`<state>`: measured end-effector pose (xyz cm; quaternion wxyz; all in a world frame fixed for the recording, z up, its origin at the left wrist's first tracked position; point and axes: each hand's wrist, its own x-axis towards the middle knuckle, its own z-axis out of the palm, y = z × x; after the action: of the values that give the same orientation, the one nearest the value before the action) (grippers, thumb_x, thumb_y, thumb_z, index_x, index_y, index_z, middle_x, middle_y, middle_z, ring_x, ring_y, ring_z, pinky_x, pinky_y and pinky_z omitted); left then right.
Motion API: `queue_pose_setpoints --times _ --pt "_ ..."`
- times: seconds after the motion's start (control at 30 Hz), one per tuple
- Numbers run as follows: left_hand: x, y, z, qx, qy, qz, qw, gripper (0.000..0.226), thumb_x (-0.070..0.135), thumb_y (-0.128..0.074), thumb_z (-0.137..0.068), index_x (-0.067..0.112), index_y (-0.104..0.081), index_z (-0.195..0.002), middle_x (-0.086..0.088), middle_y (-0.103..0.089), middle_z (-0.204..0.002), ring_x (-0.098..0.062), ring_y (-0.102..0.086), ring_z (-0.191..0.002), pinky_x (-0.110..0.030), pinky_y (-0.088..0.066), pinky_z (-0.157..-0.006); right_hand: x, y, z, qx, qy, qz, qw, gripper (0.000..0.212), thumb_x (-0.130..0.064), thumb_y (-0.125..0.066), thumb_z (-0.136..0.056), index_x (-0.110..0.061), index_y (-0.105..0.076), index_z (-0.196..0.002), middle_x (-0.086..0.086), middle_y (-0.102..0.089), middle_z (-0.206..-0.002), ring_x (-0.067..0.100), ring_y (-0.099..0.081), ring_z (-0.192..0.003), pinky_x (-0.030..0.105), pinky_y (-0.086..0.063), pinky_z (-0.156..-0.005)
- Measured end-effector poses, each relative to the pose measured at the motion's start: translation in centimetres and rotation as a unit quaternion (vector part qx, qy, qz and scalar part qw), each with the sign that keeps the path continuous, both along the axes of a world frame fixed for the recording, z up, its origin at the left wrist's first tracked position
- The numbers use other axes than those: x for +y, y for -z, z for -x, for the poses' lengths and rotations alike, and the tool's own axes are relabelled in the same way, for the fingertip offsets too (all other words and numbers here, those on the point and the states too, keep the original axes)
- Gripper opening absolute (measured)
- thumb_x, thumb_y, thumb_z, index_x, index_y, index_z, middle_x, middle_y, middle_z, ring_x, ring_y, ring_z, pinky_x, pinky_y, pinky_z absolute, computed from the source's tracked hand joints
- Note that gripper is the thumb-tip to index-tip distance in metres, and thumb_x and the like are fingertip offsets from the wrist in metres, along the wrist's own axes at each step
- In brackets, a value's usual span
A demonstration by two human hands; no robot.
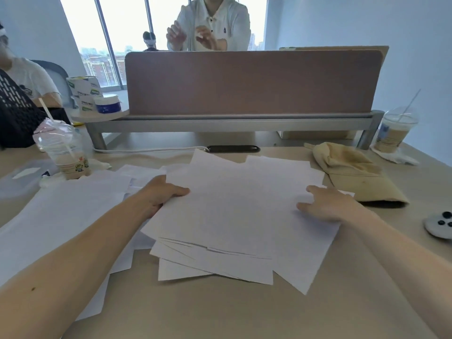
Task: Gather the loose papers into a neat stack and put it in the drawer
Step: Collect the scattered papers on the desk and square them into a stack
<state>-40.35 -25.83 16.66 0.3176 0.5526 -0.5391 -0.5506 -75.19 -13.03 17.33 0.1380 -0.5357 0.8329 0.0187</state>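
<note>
Several loose white papers [234, 211] lie fanned in an untidy pile at the middle of the beige desk [244, 311]. My left hand [161, 192] grips the pile's left edge, thumb on top and fingers under the sheets. My right hand [327, 204] rests flat on the pile's right side with fingers spread. More white sheets [61, 216] lie spread out to the left, partly under my left forearm. No drawer is in view.
A tan cap [352, 174] lies right of the pile, a white controller [440, 226] at the right edge. Plastic drink cups stand at left [66, 152] and far right [393, 130]. A brown divider [252, 81] backs the desk; a person stands behind it, another sits at left.
</note>
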Motion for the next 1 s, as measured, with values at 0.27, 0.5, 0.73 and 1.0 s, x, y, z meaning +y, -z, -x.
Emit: queue_pose_setpoints --times 0.27,0.5,0.73,1.0 --pt "-1.1 0.0 3.9 -0.067 0.059 -0.009 0.996 0.05 0.017 -0.083 -0.074 0.009 -0.063 -0.119 -0.012 -0.075 -0.104 -0.033 -0.074 -0.09 -0.045 -0.06 -0.076 1.3 1.4 0.3 -0.19 -0.022 0.078 0.978 0.057 -0.034 -0.04 -0.103 -0.021 -0.019 -0.154 0.007 -0.025 -0.16 0.026 -0.034 -0.14 0.034 -0.03 -0.11" --pt "-1.0 0.9 7.7 -0.111 0.029 0.079 0.99 0.038 0.008 -0.078 -0.076 0.013 -0.067 -0.112 -0.009 -0.073 -0.103 -0.025 -0.069 -0.088 -0.028 -0.054 -0.066 -1.3 1.2 2.8 -0.378 0.197 0.255 0.868 0.051 -0.02 -0.07 -0.084 -0.014 -0.055 -0.133 -0.001 -0.051 -0.134 0.024 -0.047 -0.123 0.037 -0.04 -0.094" --pt "-1.7 1.4 9.0 -0.101 -0.05 0.081 0.99 0.049 0.011 -0.083 -0.072 0.012 -0.052 -0.111 -0.012 -0.067 -0.112 -0.033 -0.066 -0.099 -0.045 -0.056 -0.088 -2.5 -1.1 2.9 -0.55 0.299 0.172 0.761 0.05 -0.008 -0.072 -0.084 -0.013 -0.053 -0.13 0.016 -0.052 -0.128 0.031 -0.06 -0.089 0.039 -0.052 -0.062" --pt "-0.4 1.2 12.2 -0.066 0.031 0.051 0.996 0.026 0.014 -0.074 -0.084 0.012 -0.058 -0.104 -0.004 -0.064 -0.1 -0.024 -0.064 -0.088 -0.036 -0.056 -0.078 -4.1 -0.8 0.4 -0.499 0.25 0.128 0.82 0.032 -0.002 -0.078 -0.078 -0.003 -0.066 -0.108 0.017 -0.07 -0.109 0.036 -0.066 -0.103 0.045 -0.053 -0.091"
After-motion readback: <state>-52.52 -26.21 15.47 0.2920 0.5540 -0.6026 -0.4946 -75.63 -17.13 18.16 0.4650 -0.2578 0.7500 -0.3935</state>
